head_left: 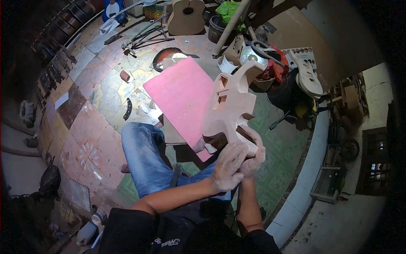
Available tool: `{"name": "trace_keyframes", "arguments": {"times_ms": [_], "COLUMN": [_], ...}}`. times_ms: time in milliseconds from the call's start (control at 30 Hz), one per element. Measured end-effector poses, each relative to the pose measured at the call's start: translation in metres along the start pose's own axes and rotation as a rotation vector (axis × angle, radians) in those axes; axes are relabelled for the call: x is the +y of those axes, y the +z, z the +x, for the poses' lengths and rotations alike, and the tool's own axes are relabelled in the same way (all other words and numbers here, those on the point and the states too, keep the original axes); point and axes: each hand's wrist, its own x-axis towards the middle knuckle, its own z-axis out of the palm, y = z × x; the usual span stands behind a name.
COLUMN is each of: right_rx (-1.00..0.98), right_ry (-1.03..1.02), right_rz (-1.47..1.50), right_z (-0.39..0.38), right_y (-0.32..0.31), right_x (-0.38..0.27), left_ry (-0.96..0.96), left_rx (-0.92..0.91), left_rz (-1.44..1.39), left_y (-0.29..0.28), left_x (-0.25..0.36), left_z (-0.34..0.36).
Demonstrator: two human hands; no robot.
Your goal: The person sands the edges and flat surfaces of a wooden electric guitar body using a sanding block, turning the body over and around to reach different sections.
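One dusty left hand (229, 166) lies flat; right hand (254, 160) grasps a curved wooden guitar body (228, 110).

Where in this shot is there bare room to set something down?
Room shows on the pink board left of the wooden guitar body, on pink floor tiles between the white sheet and jeans leg, and on green floor between the right hand and pale tiled strip. Beyond the guitar body it is crowded: bucket, green bag, red bag.
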Motion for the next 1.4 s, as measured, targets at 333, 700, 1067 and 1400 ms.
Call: {"name": "trace_keyframes", "arguments": {"times_ms": [333, 700, 1067, 1400], "right_rx": [-0.106, -0.34, -0.488, -0.314], "right_ry": [0.199, -0.058, 0.106, -0.344], "right_rz": [0.509, -0.23, 0.199, -0.005], "right_z": [-0.003, -0.013, -0.024, -0.017], "right_y": [0.015, 0.016, 0.024, 0.035], "right_x": [-0.019, 0.002, -0.03, 0.036], "left_ry": [-0.137, -0.071, -0.23, -0.226], "left_rx": [0.2, 0.388, 0.459, 0.454], "left_rz": [-0.101, -0.113, -0.13, -0.13], "left_y": [-0.041, -0.036, -0.051, -0.056], "left_x": [-0.016, -0.035, -0.029, -0.034], "left_z": [0.057, 0.043, 0.042, 0.045]}}
